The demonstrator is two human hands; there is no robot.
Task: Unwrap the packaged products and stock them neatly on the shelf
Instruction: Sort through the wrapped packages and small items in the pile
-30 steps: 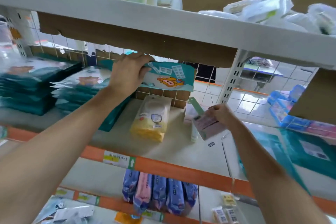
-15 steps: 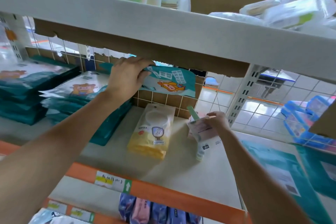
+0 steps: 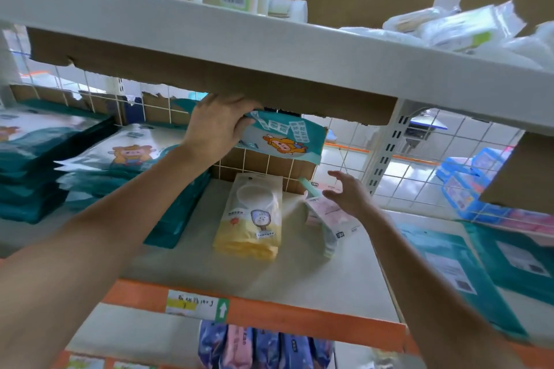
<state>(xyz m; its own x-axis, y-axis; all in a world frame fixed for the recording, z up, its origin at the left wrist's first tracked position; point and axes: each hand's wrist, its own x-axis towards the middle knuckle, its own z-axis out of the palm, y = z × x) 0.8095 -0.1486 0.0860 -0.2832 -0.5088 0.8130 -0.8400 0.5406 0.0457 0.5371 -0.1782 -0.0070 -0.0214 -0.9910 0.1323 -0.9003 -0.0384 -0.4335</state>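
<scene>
Beneath the upper shelf [image 3: 269, 39], the left hand [image 3: 218, 126] grips a teal packet [image 3: 284, 141], its top edge hidden by cardboard [image 3: 239, 81], while the right hand [image 3: 349, 195], fingers spread, hovers at a blurred pink packet [image 3: 326, 211] on the shelf [image 3: 180, 263].

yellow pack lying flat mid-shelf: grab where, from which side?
Grip the yellow pack by its near end, coming in from the shelf's front edge. It lies flat, long axis front to back. Its far end sits close to the back, the teal stack is on its left, and the pink packets under the right hand crowd its right. Only the near end looks free.
</scene>
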